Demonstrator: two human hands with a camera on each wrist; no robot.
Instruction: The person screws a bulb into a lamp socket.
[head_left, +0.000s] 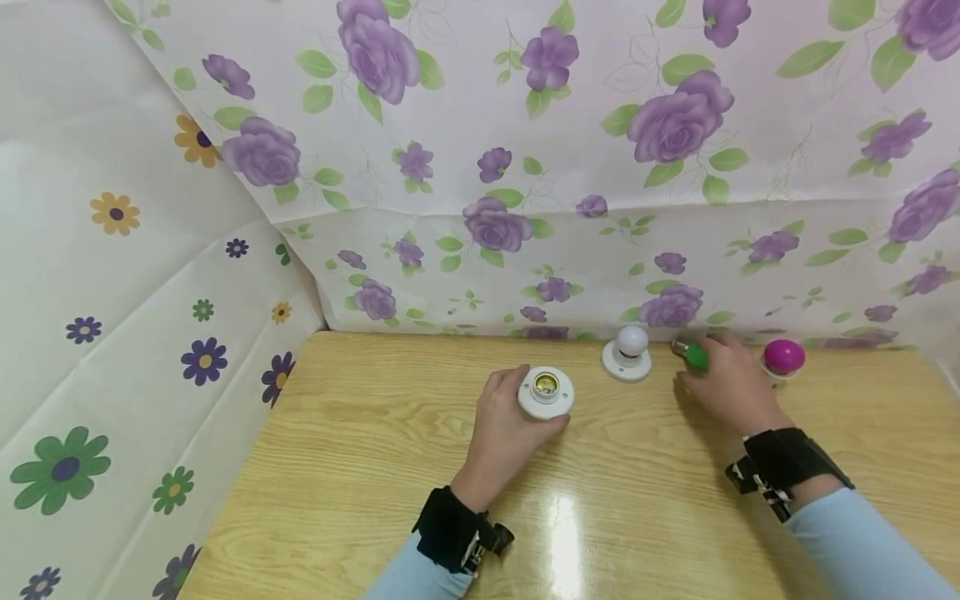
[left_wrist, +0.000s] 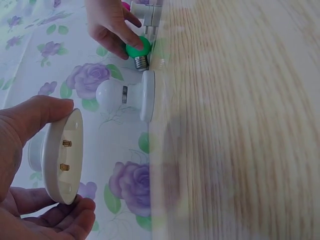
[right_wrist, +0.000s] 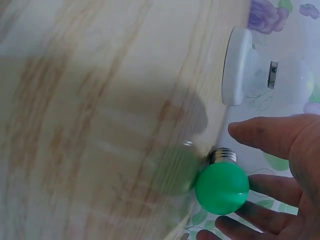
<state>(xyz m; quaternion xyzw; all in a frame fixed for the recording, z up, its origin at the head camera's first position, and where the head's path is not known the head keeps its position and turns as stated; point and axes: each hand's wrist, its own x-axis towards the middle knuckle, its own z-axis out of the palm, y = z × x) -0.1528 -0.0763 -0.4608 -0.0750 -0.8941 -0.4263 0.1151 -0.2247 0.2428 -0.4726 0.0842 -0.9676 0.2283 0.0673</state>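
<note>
My left hand (head_left: 504,421) grips a round white lamp holder (head_left: 534,406) by its rim, lifted over the table. Its brass-lined socket faces up in the head view. In the left wrist view, two brass screws show on the underside of its base. My right hand (head_left: 731,382) is at a green light bulb (right_wrist: 222,189) with a silver screw base, lying on the tabletop near the back edge. Fingertips are right at the bulb's side, while the thumb stands apart from it. Between the hands, a white bulb (head_left: 632,341) sits upright in another white lamp holder (head_left: 626,367).
A magenta bulb (head_left: 784,356) in a white holder stands right of my right hand, by the table's back edge. Flowered sheets (head_left: 450,167) hang behind and to the left of the wooden table (head_left: 360,467). Each wrist wears a black strap with a camera.
</note>
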